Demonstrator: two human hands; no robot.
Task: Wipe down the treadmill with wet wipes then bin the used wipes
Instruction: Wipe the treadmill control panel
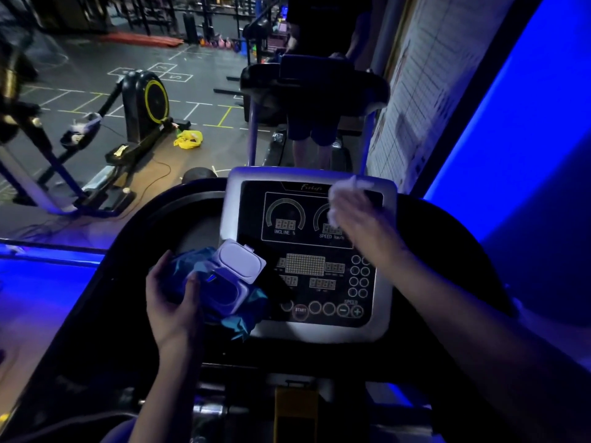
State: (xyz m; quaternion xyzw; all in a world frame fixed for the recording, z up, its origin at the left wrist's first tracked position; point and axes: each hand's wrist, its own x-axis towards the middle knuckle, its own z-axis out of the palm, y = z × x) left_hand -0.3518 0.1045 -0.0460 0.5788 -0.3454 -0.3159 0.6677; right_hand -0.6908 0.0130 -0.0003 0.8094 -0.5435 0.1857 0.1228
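Blue-lit gym: right hand (358, 215) presses a bunched wet wipe (347, 190) to the treadmill console (307, 251); left hand (172, 298) grips the open wipes pack (224, 282). Overlapping passes, light around buttons, would clean best.

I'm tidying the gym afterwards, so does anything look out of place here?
A crumpled yellow bag lies loose on the floor beside the rowing machine. The wipes pack in the left hand has its lid open.
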